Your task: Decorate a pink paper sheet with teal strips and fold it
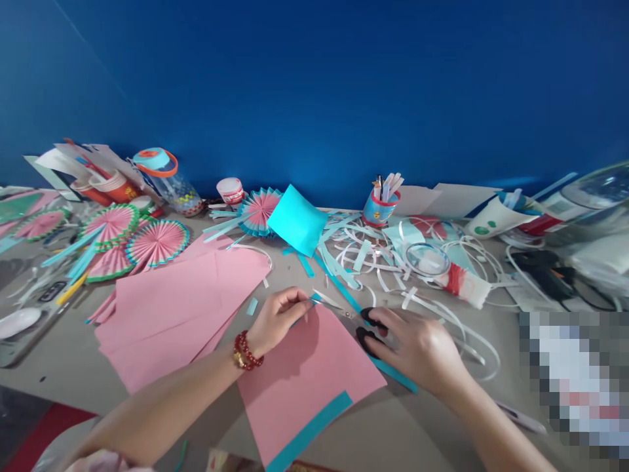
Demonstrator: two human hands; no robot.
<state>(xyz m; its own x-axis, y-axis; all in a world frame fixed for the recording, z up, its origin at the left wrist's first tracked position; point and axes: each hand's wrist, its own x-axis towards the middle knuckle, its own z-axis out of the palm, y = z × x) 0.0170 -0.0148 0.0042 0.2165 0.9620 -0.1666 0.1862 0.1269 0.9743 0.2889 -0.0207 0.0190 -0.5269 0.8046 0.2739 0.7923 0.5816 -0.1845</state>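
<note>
A pink paper sheet (314, 373) lies on the table in front of me, with a teal paper strip (314, 429) along its near edge. At the sheet's far corner my left hand (280, 318) pinches the paper, where a bit of teal shows by the fingertips. My right hand (417, 347) has its fingers in the black handles of a pair of scissors (339, 306). Their blades point left, at the teal bit beside my left fingertips. Whether the blades touch the paper I cannot tell. A long teal strip (393, 375) runs beneath my right hand.
More pink sheets (181, 301) are spread to the left, near folded paper rosettes (157, 242). Curled white strips (373, 255) and a tape roll (427, 259) clutter the back right. Farther back are a bright cyan sheet (298, 219), a pen cup (381, 206) and a plastic bottle (171, 187).
</note>
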